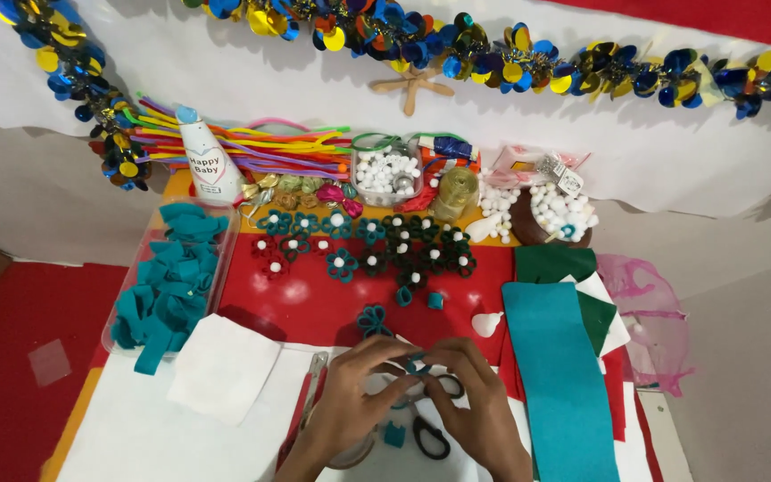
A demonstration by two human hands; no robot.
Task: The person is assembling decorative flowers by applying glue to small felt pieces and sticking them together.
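My left hand [354,402] and my right hand [475,402] meet fingertip to fingertip over a small teal felt piece [418,364], both pinching it low in the middle of the table. Black-handled scissors [433,435] lie just under my hands, with a small teal scrap [393,435] beside them. A finished teal felt flower [372,319] lies just beyond my fingers on the red cloth [314,295]. Further back, rows of teal and dark green felt flowers [377,245] with white pom-pom centres are laid out.
A clear tray of teal felt strips [167,286] stands at the left, a white sheet [223,366] next to it. Teal, green and white felt sheets [559,357] lie at the right. Pom-pom tubs [388,174], pipe cleaners [261,147] and a white bottle [204,161] line the back.
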